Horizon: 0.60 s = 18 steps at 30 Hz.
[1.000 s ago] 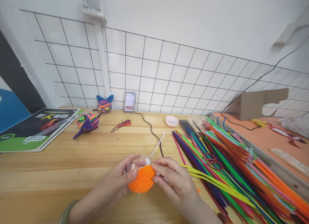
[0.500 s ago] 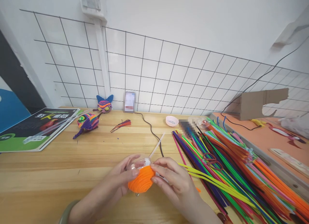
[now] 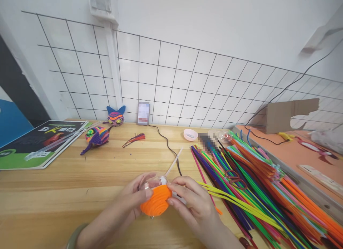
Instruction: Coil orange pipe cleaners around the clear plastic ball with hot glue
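Note:
A clear plastic ball [image 3: 147,183] is held over the near middle of the table. Rows of orange pipe cleaner [image 3: 157,202] cover its lower, near side. My left hand [image 3: 134,197] curls round the ball from the left, thumb pressed on the orange rows. At the right edge of those rows, my right hand [image 3: 194,202] pinches the pipe cleaner between thumb and fingers. A loose orange end [image 3: 219,210] shows beyond the right hand. Just behind the ball lies a translucent white stick [image 3: 174,161]. Under the ball a small shiny bit shows, too little to name.
Several coloured pipe cleaners [image 3: 257,184] spread over the right side, with red-handled scissors [image 3: 235,179] among them. A pink bowl [image 3: 190,135], a phone [image 3: 143,113] and a black cable [image 3: 167,138] are behind. Two striped figures [image 3: 98,137] and a book [image 3: 40,147] sit left.
The ball has tilted slightly, its orange side shifting a little left and down. Both hands keep their hold, and the loose orange end shows more to the right.

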Available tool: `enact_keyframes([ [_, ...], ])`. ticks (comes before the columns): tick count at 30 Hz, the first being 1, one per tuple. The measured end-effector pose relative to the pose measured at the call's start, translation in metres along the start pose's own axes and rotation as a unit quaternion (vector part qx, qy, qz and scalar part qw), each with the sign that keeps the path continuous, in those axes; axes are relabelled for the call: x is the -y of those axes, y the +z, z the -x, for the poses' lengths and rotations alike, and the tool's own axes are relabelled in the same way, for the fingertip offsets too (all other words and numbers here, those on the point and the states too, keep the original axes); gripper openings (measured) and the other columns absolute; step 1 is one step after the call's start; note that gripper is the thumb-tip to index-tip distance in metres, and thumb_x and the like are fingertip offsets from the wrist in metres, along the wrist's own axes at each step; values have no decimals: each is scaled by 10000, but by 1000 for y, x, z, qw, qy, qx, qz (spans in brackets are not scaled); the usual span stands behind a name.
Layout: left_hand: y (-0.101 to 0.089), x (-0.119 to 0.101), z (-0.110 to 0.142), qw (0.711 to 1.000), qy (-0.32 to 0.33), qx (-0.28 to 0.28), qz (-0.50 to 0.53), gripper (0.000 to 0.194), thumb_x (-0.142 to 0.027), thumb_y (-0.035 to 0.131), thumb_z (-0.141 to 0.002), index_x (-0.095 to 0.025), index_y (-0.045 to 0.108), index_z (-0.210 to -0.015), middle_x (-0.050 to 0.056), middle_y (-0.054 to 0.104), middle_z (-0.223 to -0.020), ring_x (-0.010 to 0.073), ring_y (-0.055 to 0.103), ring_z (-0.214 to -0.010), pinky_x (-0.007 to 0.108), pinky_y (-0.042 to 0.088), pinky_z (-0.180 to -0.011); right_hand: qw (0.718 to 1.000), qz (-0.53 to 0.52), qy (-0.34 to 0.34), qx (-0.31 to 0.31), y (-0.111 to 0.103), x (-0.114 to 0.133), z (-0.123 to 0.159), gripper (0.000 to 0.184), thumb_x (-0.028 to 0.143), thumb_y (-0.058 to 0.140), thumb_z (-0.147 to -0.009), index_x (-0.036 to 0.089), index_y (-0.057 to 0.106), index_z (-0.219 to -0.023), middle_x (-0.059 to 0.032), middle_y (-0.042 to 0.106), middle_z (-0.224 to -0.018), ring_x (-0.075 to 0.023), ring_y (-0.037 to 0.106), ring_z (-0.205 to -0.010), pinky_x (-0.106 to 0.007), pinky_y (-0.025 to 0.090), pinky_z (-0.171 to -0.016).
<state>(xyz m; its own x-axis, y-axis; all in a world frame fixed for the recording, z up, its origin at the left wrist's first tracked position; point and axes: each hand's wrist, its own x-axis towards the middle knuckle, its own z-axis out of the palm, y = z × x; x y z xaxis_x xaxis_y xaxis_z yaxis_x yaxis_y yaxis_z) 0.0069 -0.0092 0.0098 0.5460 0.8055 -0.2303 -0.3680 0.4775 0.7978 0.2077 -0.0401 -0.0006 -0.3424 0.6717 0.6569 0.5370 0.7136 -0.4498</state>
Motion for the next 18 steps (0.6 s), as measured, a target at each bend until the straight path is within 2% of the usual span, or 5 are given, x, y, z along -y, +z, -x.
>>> enact_keyframes([
  [7,-7,5,-2,1000,8,1,14,395,-363,791,-660,-270,692,-1030,35,649,-1072,192,594,-916,269,505,-709,999,-5,-2,-53,3,2,2,264,177,608,-898,184,589,-1161,-100,627,-1007,-197,620,-901,-296,561,-737],
  [11,-11,8,-2,1000,0,7,21,426,-361,788,-658,-273,678,-1061,43,645,-1109,213,594,-947,307,504,-746,999,-6,-7,-44,1,4,0,210,163,580,-910,162,628,-1114,-110,615,-1004,-198,623,-904,-297,564,-749],
  [14,-13,9,-2,1000,-6,12,21,456,-378,780,-661,-268,666,-1088,58,647,-1118,246,584,-998,339,494,-776,999,-7,-13,-34,-1,4,-1,258,110,536,-919,161,617,-1158,-116,602,-1033,-198,612,-945,-306,556,-779],
  [18,-13,9,-1,1000,8,6,18,468,-379,778,-658,-261,665,-1096,63,649,-1144,264,550,-1073,341,475,-822,998,-9,-32,-55,-1,0,-1,365,3,473,-889,178,604,-1181,-106,600,-1018,-185,610,-913,-295,554,-731],
])
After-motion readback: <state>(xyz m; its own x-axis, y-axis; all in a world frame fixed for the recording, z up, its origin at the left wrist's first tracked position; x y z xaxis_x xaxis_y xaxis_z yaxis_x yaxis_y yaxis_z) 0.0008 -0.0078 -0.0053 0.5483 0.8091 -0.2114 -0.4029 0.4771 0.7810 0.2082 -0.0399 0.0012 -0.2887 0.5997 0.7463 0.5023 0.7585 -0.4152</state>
